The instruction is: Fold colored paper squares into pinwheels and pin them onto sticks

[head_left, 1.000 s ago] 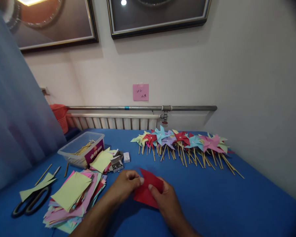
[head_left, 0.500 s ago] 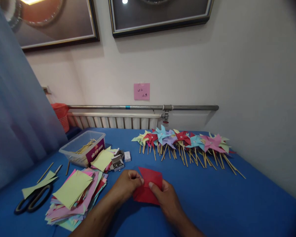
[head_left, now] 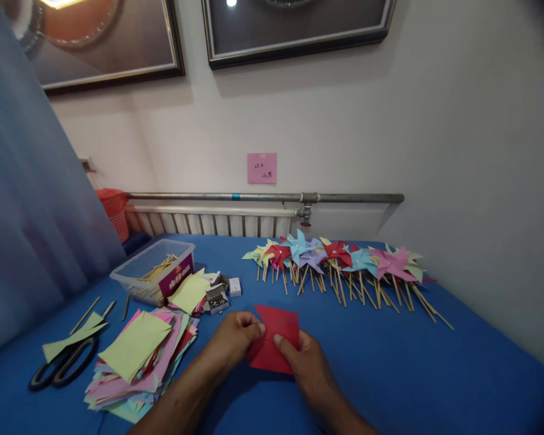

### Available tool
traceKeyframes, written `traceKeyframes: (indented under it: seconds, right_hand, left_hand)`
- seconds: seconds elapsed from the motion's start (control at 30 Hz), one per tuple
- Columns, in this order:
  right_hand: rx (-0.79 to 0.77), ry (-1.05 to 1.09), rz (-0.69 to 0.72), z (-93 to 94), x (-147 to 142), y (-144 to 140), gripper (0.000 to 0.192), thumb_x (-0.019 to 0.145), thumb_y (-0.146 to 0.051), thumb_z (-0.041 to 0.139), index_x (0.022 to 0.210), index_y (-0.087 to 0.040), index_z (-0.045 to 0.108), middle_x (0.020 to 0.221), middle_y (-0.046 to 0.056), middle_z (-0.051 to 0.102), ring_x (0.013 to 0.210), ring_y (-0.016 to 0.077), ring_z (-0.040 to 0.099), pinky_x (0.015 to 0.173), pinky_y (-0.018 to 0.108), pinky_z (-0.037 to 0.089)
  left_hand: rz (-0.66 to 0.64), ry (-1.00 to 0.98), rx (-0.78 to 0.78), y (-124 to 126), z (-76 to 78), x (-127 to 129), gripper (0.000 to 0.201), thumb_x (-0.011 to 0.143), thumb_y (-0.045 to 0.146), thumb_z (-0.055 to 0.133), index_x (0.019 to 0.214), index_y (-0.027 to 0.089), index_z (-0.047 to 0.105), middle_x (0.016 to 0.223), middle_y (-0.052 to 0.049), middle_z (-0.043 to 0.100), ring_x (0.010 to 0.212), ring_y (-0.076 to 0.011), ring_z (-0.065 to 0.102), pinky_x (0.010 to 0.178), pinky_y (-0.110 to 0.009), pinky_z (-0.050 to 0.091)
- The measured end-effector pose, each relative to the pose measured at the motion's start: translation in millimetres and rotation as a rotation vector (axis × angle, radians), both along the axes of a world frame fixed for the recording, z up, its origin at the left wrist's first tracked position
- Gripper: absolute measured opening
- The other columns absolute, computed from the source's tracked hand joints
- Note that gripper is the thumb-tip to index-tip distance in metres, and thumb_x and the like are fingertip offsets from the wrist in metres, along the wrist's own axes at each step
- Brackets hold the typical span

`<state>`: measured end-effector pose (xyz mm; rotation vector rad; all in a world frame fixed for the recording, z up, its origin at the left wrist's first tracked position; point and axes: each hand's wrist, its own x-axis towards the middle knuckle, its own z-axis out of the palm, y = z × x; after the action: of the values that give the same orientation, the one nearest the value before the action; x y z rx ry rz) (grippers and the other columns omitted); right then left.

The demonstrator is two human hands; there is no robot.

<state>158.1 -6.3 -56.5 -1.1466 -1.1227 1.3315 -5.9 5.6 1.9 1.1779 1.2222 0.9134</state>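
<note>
Lower centre of frame: red paper square [head_left: 275,341] lies on the blue table [head_left: 435,374], between both hands. Left hand [head_left: 233,338] pinches its left edge; right hand [head_left: 306,365] grips the near edge, apparently thumb on top.

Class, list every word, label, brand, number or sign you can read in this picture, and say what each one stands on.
Pink note on the wall: handwritten marks, too small to read.
Dark red label on the clear plastic box: light print, too blurred to read.
Small white box beside the open pin box: no print legible.
Red paper in the left hand and right hand: no writing visible.
</note>
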Motion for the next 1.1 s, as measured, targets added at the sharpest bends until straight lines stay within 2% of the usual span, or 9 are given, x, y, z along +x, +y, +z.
traceKeyframes:
  seconds: [0.1,0.23,0.4,0.6,0.83,0.97,1.1]
  right_hand:
    - [0.002,0.012,0.003,1.5,-1.0,-0.3,0.035,0.075,-0.049,0.079,0.092,-0.019,0.079,0.078,0.006,0.081,0.07,0.0265,0.073,0.065,0.034,0.056]
    - [-0.016,0.036,0.007,4.6,-2.0,-1.3,0.036,0.073,-0.049,0.079,0.092,-0.019,0.078,0.08,0.007,0.081,0.073,0.0281,0.075,0.069,0.037,0.057]
    - [-0.016,0.013,-0.003,5.5,-2.6,-2.0,0.035,0.073,-0.051,0.079,0.089,-0.02,0.078,0.077,0.006,0.08,0.07,0.0269,0.074,0.065,0.035,0.056]
    - [-0.007,0.016,0.017,7.2,-2.9,-2.9,0.035,0.076,-0.052,0.076,0.089,-0.02,0.078,0.075,0.006,0.079,0.068,0.0251,0.072,0.064,0.034,0.054]
    - [0.014,-0.006,0.007,1.2,-1.1,-1.7,0.04,0.076,-0.055,0.076,0.093,-0.019,0.079,0.077,0.007,0.08,0.071,0.028,0.074,0.063,0.035,0.056]
    - [0.02,-0.004,0.01,-1.5,-0.3,-1.1,0.039,0.075,-0.055,0.079,0.093,-0.021,0.079,0.078,0.006,0.08,0.072,0.0286,0.075,0.064,0.036,0.057]
    - [0.031,0.006,0.003,5.5,-3.0,-3.4,0.037,0.074,-0.053,0.079,0.091,-0.021,0.078,0.076,0.006,0.08,0.072,0.0291,0.074,0.065,0.036,0.057]
  left_hand:
    - [-0.013,-0.014,0.001,-1.0,1.7,-0.8,0.045,0.062,0.058,0.08,0.059,0.019,0.057,0.047,0.004,0.05,0.044,-0.0091,0.038,0.05,-0.026,0.023]
    - [-0.017,-0.049,-0.016,-2.4,5.0,-2.5,0.05,0.062,0.061,0.08,0.056,0.021,0.051,0.047,0.006,0.044,0.046,-0.0091,0.037,0.05,-0.025,0.025]
    - [-0.035,-0.013,-0.024,-2.3,7.1,-4.2,0.044,0.061,0.056,0.081,0.061,0.019,0.058,0.051,0.004,0.05,0.048,-0.01,0.04,0.052,-0.025,0.027]
    - [-0.032,-0.025,-0.033,-1.2,5.3,-3.0,0.044,0.059,0.055,0.081,0.06,0.02,0.055,0.05,0.005,0.048,0.047,-0.0091,0.037,0.051,-0.025,0.023]
    - [-0.032,-0.033,-0.031,-2.2,5.3,-2.3,0.045,0.059,0.055,0.083,0.062,0.019,0.056,0.052,0.005,0.049,0.048,-0.0089,0.037,0.052,-0.025,0.024]
    - [-0.03,-0.114,-0.032,-4.0,8.1,-2.9,0.04,0.059,0.046,0.085,0.063,0.019,0.055,0.056,0.004,0.054,0.052,-0.0095,0.044,0.054,-0.023,0.029]
    - [-0.065,-0.262,-0.043,-4.9,7.4,-3.0,0.033,0.058,0.036,0.084,0.076,0.015,0.066,0.066,-0.001,0.064,0.059,-0.0114,0.053,0.059,-0.024,0.036]
